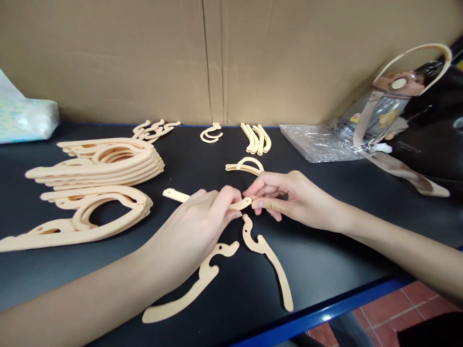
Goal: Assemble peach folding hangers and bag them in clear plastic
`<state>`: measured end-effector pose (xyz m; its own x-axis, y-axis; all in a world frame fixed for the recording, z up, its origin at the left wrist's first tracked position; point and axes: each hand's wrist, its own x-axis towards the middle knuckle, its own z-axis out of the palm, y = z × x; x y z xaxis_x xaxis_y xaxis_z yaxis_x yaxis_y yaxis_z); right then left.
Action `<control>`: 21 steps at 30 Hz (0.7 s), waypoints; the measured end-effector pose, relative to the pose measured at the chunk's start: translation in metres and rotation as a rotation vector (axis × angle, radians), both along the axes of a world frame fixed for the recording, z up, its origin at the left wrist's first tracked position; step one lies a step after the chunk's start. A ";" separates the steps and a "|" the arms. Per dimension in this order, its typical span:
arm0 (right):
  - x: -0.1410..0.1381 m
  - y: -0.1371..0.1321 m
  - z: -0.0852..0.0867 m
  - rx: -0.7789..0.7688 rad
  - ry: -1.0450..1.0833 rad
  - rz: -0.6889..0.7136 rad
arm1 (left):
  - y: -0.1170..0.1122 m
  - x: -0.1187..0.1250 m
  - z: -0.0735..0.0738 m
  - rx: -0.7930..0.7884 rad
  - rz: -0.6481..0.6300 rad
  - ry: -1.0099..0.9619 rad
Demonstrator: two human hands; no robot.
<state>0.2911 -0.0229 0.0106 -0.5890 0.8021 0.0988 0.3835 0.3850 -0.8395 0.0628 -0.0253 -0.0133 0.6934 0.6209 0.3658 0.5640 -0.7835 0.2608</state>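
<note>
My left hand (204,214) is closed around a beige plastic hanger bar (175,194), whose holed end sticks out to the left. At the bar's other end, the fingers of my right hand (294,195) are pinched; whether they hold a second small part there is hidden. Just below the hands lie two loose hanger arms: one (272,265) at the right, and another (183,301) partly under my left wrist. Beyond my right fingers rests a curved bar with a hook-shaped part (249,164).
Two stacks of folded hangers, the farther (104,161) and the nearer (119,231), lie at left. Behind are loose arms (155,129), hooks (211,134) and curved bars (255,138). A bottle (388,108), plastic bag (321,142) and black bag (434,130) occupy the right.
</note>
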 end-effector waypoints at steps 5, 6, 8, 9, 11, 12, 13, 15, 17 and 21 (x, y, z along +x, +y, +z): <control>0.000 -0.002 0.003 0.111 -0.069 0.008 | -0.002 0.000 0.000 0.002 -0.003 0.024; 0.000 -0.003 0.003 0.134 -0.089 0.014 | -0.002 0.000 0.000 -0.014 -0.003 0.031; 0.000 -0.003 0.003 0.162 -0.121 0.021 | -0.002 0.000 0.002 -0.050 0.002 0.027; 0.000 -0.003 0.003 0.168 -0.128 0.021 | -0.002 0.001 0.003 -0.073 0.007 0.016; 0.000 -0.002 0.002 0.178 -0.125 0.017 | -0.001 0.002 0.005 -0.144 0.024 -0.025; 0.000 -0.002 0.002 0.187 -0.117 0.014 | -0.002 0.002 0.007 -0.194 0.038 -0.055; -0.001 -0.002 0.002 0.197 -0.108 0.012 | -0.002 0.003 0.009 -0.253 0.057 -0.087; -0.001 -0.001 0.004 0.202 -0.082 0.005 | -0.005 0.004 0.013 -0.397 0.100 -0.150; 0.002 0.000 0.006 0.205 -0.055 -0.025 | -0.008 0.006 0.017 -0.557 0.144 -0.214; 0.011 0.008 0.008 0.394 -0.162 -0.197 | -0.012 0.010 0.025 -0.911 0.206 -0.348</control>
<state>0.3023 -0.0148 0.0186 -0.4625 0.8198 0.3378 0.5951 0.5694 -0.5670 0.0725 -0.0373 0.0121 0.4853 0.8617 -0.1479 0.4443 -0.0974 0.8906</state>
